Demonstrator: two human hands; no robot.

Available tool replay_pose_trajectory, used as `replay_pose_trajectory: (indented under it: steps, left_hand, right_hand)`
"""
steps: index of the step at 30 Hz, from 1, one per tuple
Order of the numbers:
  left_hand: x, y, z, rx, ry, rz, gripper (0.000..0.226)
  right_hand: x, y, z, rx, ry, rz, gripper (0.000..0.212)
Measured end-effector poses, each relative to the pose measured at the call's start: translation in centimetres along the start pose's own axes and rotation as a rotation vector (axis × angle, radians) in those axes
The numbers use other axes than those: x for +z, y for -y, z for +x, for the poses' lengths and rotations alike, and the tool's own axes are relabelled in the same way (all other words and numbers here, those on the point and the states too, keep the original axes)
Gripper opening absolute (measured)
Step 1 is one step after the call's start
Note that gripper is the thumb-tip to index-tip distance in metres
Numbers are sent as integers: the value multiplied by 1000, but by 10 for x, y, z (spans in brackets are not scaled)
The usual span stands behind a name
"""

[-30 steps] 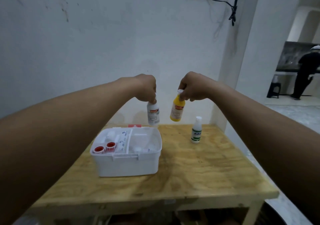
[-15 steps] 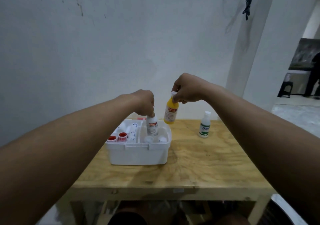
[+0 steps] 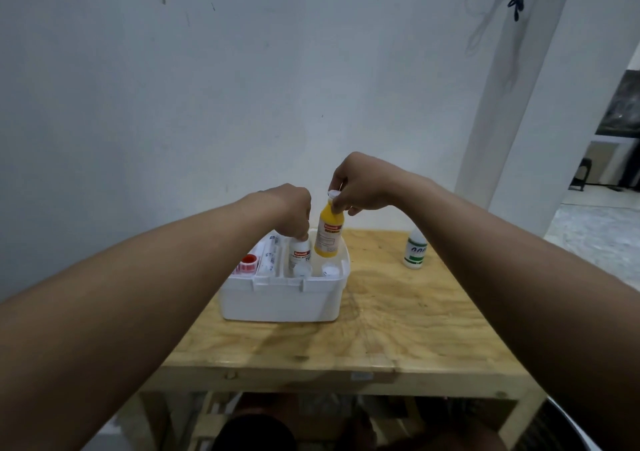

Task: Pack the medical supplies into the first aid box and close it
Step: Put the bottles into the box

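Both hands are lower now: the white bottle (image 3: 300, 254) sits inside the first aid box (image 3: 284, 298), the yellow bottle (image 3: 329, 234) just entering.

Dim, cool, even light; soft focus; wide-angle bending at edges.

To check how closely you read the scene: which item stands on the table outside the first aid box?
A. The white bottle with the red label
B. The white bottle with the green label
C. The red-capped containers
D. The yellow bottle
B: the white bottle with the green label stands alone on the wooden table, to the right of the first aid box.
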State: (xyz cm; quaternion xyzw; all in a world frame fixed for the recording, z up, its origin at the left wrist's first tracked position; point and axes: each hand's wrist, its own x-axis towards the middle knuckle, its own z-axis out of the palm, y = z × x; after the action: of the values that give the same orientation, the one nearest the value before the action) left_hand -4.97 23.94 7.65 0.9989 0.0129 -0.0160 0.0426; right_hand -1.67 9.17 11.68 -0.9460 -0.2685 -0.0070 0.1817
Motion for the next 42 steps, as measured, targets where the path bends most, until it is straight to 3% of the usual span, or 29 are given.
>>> replay_pose_trajectory:
  steps: [21,42]
  left_hand:
    - [14,2,11,-18,15,37,41]
    - [2,0,-4,-9,-28,2,39]
  right_hand:
    - [60,-9,6,-17,78,-250,34]
    - [42,-21,-8,-2,-17,-143,39]
